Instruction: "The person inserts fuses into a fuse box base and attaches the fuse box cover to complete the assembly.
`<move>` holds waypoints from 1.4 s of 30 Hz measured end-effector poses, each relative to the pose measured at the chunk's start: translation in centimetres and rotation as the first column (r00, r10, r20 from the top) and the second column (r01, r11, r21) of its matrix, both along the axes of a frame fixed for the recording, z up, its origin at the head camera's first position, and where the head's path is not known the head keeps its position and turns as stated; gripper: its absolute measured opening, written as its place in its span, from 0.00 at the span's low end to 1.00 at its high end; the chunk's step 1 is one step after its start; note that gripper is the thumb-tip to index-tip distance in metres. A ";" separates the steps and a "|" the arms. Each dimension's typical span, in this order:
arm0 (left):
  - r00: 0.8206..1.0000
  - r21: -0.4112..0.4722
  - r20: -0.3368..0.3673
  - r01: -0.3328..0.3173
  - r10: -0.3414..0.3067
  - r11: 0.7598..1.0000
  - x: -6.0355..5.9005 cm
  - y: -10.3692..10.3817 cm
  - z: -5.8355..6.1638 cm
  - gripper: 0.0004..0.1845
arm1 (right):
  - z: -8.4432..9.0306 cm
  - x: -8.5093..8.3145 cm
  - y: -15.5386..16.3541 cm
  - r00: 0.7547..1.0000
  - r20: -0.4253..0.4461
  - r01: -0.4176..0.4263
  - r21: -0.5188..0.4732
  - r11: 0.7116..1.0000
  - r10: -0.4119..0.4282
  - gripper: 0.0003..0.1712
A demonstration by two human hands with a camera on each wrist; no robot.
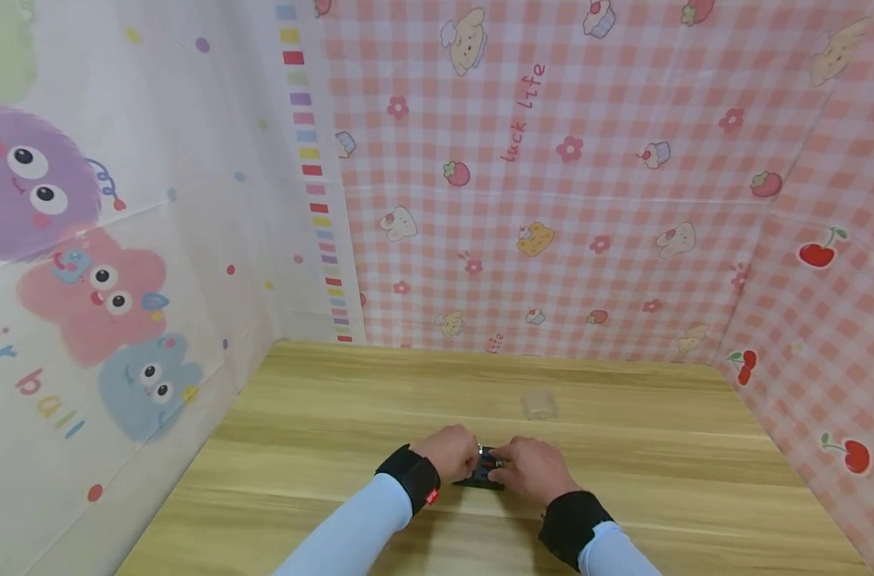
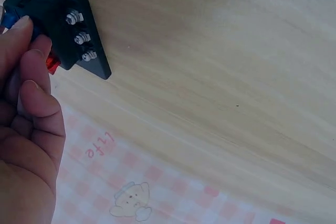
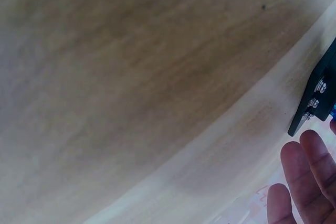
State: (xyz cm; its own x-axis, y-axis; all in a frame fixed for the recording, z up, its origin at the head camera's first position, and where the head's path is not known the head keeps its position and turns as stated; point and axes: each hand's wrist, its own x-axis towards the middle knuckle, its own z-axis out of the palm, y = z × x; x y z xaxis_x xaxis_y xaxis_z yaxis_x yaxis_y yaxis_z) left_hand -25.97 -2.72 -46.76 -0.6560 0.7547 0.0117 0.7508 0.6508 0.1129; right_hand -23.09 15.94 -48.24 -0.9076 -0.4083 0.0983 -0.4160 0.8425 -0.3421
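A small black terminal block (image 2: 97, 51) on a flat base lies on the table, with several metal screw posts (image 2: 82, 38) along one side. Blue and red parts (image 2: 53, 62) show on it beside the fingers. My left hand (image 1: 447, 452) pinches a blue part (image 2: 37, 31) of the block between thumb and forefinger, its other fingers curled. From the right, my right hand (image 1: 536, 468) holds the block with thumb and forefinger. In the right wrist view, its other fingers (image 3: 310, 177) extend loosely beside the base. Fingers hide much of the block's top.
A clear, flat square piece (image 1: 539, 405) lies behind the hands on the wood-grain table (image 1: 300, 448). Patterned cloth (image 1: 552, 192) rises at the back and both sides. Black bands (image 1: 575, 528) wrap both wrists.
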 end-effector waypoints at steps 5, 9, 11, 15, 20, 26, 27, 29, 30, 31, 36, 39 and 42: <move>0.999 0.003 0.017 -0.029 0.029 1.000 0.4 -0.1 0.1 0.08 | 0.0 -0.1 -0.2 1.000 -0.015 0.001 0.009 1.000 -0.001 0.17; 0.996 -0.005 0.054 -0.069 0.069 0.998 0.6 0.0 0.1 0.07 | 0.0 0.0 -0.3 1.000 -0.016 0.003 0.012 1.000 -0.003 0.16; 0.996 -0.018 0.047 -0.081 0.082 0.997 0.7 0.1 0.1 0.07 | 0.0 0.0 -0.3 1.000 -0.017 0.002 0.015 1.000 -0.001 0.16; 0.997 -0.060 -0.023 -0.072 0.071 0.996 0.7 0.3 -0.1 0.08 | 0.1 0.1 -0.4 1.000 -0.022 -0.005 0.017 1.000 0.006 0.16; 0.997 -0.060 -0.043 -0.074 0.071 0.995 0.8 0.3 -0.3 0.07 | 0.2 0.2 -0.5 1.000 -0.015 -0.009 0.005 1.000 0.009 0.15; 0.998 -0.022 -0.026 -0.056 0.055 0.998 0.9 -0.2 -0.4 0.06 | 0.3 0.2 -0.6 1.000 -0.011 -0.002 0.003 1.000 0.002 0.15; 0.998 -0.021 -0.023 -0.054 0.053 0.998 0.9 -0.3 -0.3 0.06 | 0.3 0.2 -0.7 1.000 -0.007 0.000 0.005 1.000 0.000 0.15; 0.999 -0.026 -0.016 -0.051 0.051 0.998 0.8 -0.4 -0.3 0.05 | 0.2 0.2 -0.7 1.000 -0.003 0.003 0.007 1.000 -0.003 0.14; 0.999 -0.030 -0.012 -0.052 0.051 0.998 0.8 -0.4 -0.2 0.05 | 0.2 0.2 -0.8 1.000 0.000 0.005 0.007 1.000 -0.005 0.14; 0.999 -0.036 -0.009 -0.054 0.053 0.998 0.8 -0.4 -0.1 0.05 | 0.2 0.2 -0.8 1.000 0.002 0.007 0.006 1.000 -0.007 0.14; 0.998 -0.011 0.020 -0.066 0.066 0.998 0.8 -0.6 0.0 0.05 | 0.1 0.1 -0.9 1.000 0.007 0.016 0.013 1.000 -0.016 0.15; 0.997 0.019 0.031 -0.075 0.074 0.997 0.9 -0.8 -0.1 0.05 | 0.0 0.1 -1.0 1.000 0.019 0.024 0.018 1.000 -0.024 0.14; 0.996 0.044 0.041 -0.082 0.080 0.996 0.8 -1.2 -0.4 0.06 | -0.1 0.1 -0.9 0.999 0.027 0.028 0.020 0.999 -0.029 0.15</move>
State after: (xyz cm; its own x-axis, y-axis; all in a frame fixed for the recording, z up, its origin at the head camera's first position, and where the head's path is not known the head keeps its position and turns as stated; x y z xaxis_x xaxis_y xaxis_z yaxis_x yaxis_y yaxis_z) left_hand -25.19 -3.95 -47.16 -0.7156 0.6983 0.0178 0.6902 0.7029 0.1720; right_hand -23.00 15.02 -48.30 -0.9210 -0.3840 0.0656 -0.3828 0.8607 -0.3358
